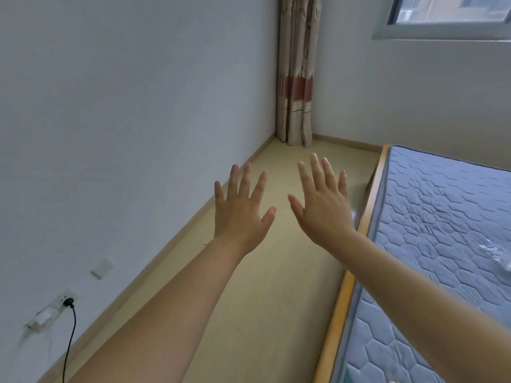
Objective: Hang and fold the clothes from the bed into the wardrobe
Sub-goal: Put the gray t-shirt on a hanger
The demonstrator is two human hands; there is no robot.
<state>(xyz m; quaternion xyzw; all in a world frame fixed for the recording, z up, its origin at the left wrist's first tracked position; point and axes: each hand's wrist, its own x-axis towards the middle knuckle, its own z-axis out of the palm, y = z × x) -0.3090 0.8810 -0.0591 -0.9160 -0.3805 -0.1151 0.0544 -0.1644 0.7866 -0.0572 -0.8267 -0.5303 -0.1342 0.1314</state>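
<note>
My left hand (pixel 240 208) and my right hand (pixel 322 204) are stretched out side by side in front of me, backs toward the camera, fingers spread and straight, holding nothing. They hover over the floor strip beside the bed. The bed (pixel 442 230) lies on the right, a blue-grey quilted mattress in a wooden frame. A bit of clear wrinkled plastic (pixel 497 255) sits on the mattress at the right edge. No clothes and no wardrobe are in view.
A pale wall (pixel 124 134) runs along the left with a socket and a black plugged cable (pixel 69 313) low down. A patterned curtain (pixel 297 78) hangs in the far corner. A window (pixel 453 12) is at the top right. Beige floor (pixel 276 272) runs between wall and bed.
</note>
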